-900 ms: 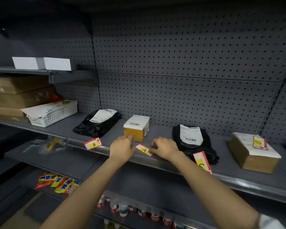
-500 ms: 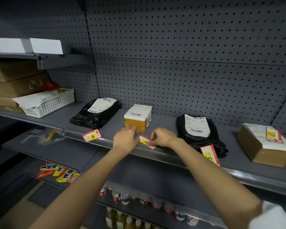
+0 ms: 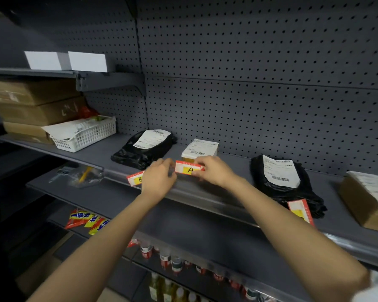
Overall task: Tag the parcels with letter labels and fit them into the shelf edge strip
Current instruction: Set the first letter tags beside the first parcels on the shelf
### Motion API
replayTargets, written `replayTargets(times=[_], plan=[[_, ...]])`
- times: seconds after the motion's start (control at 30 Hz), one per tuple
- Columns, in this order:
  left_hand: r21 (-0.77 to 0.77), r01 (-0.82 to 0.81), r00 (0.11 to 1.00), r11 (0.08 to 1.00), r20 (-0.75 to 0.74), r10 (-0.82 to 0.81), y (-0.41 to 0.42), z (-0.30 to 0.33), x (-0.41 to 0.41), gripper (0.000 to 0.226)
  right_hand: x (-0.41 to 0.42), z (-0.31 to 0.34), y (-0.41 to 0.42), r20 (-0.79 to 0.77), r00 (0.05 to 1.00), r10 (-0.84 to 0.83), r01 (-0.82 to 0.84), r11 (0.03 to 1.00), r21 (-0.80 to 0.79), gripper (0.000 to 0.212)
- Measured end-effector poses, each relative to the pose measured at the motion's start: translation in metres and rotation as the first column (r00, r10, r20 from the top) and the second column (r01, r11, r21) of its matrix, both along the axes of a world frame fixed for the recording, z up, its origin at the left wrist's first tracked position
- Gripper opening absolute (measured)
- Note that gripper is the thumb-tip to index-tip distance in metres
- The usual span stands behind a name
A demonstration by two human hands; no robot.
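My left hand [image 3: 159, 179] and my right hand [image 3: 214, 172] pinch the two ends of a red-and-yellow label marked A [image 3: 189, 168], held just above the shelf edge strip [image 3: 205, 200] in front of the small yellow box parcel [image 3: 200, 149]. A label marked B [image 3: 135, 179] sits in the strip below the left black bag parcel [image 3: 143, 149], partly hidden by my left hand. Another label [image 3: 300, 211] leans by the right black bag parcel [image 3: 284, 182]. A brown box parcel [image 3: 362, 203] at far right carries a label on top.
A white basket [image 3: 85, 134] and stacked cardboard boxes [image 3: 35, 105] fill the shelf's left end. A clear bag [image 3: 83, 176] lies on the lower shelf, snack packets [image 3: 85, 221] below it, and bottles [image 3: 168, 258] along the bottom shelf.
Both hands have lifted the A label off the strip and turned it level, facing me. The view has shifted slightly.
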State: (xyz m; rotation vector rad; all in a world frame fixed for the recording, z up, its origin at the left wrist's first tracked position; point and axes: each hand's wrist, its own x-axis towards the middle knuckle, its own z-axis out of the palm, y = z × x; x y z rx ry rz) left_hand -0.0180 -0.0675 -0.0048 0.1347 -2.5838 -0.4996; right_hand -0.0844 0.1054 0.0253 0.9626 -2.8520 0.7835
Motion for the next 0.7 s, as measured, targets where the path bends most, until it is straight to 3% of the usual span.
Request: replayTargets(times=[0.13,0.3,0.57,0.7], plan=[[-0.010,-0.128,0.991,0.992,-0.025,0.128,-0.048,0.002,0.020,0.032,0.004,0.011,-0.039,-0.009,0.997,0.075,-0.076,0.995,-0.068,0.011],[-0.060,-0.171,0.981,0.983,0.082,0.175,-0.094,-0.010,0.042,0.035,0.011,0.001,-0.075,-0.007,0.993,0.115,-0.115,0.992,-0.043,0.014],[-0.043,-0.017,0.984,0.999,0.176,0.024,-0.117,-0.013,0.011,0.041,0.008,0.000,-0.104,-0.054,0.996,0.064,-0.065,0.998,-0.026,0.012],[-0.022,0.115,0.971,0.993,0.212,-0.108,-0.115,-0.015,-0.009,0.030,0.007,0.000,-0.106,-0.041,0.999,0.021,-0.022,1.000,-0.021,0.013]])
